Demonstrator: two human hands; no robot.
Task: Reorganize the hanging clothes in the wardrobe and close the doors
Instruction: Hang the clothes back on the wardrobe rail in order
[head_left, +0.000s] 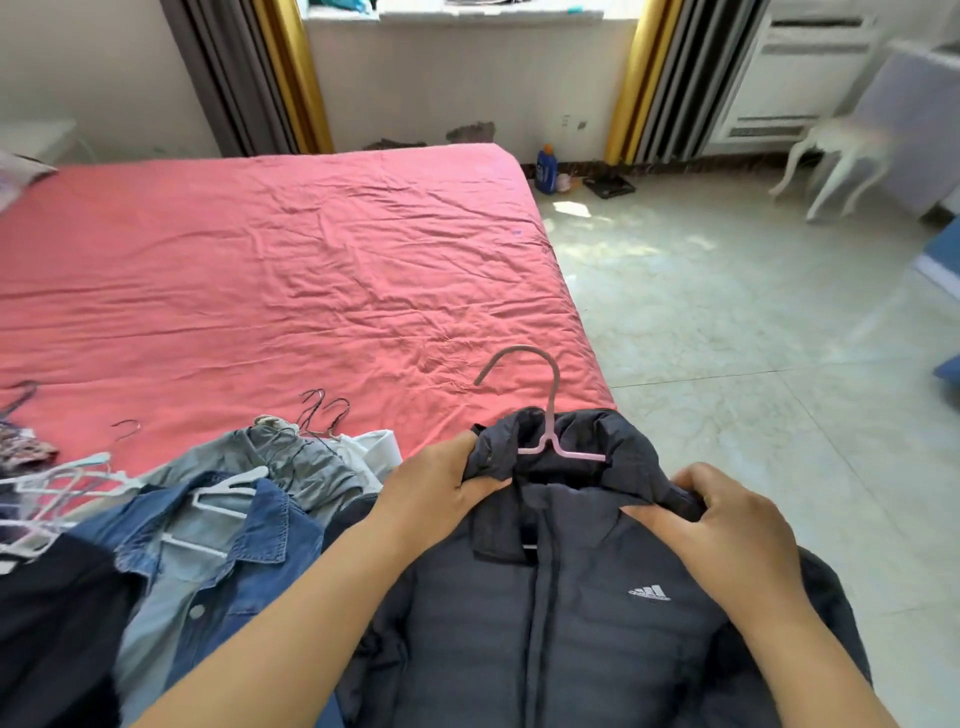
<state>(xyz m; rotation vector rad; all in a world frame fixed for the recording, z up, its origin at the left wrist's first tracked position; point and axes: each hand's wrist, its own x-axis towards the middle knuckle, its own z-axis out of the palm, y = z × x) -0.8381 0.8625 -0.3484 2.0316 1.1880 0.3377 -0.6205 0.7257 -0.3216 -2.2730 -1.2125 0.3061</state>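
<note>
Head view: left hand (441, 480) pinches the left collar edge of the dark grey quilted puffer jacket (561, 613); right hand (727, 519) grips the right collar/shoulder edge. Both closed on fabric. Jacket sits at the near corner of the bed with the wrinkled pink-red sheet (285, 260), already on the pink plastic hanger (545, 415), hook standing up past the collar.

Step looks like seating the jacket on the hanger. Advice: pull both shoulders evenly over the hanger arms, keep the hook centred, then lift by the hook, not the collar.

Count: one puffer jacket, one pink hanger. Left of it, one dark blue denim shirt (218, 545) on one white hanger (228, 491), over paler denim, number unclear. Two thin wire hooks (324, 410) behind; further white hangers at far left, count unclear. Wardrobe not in view.
</note>
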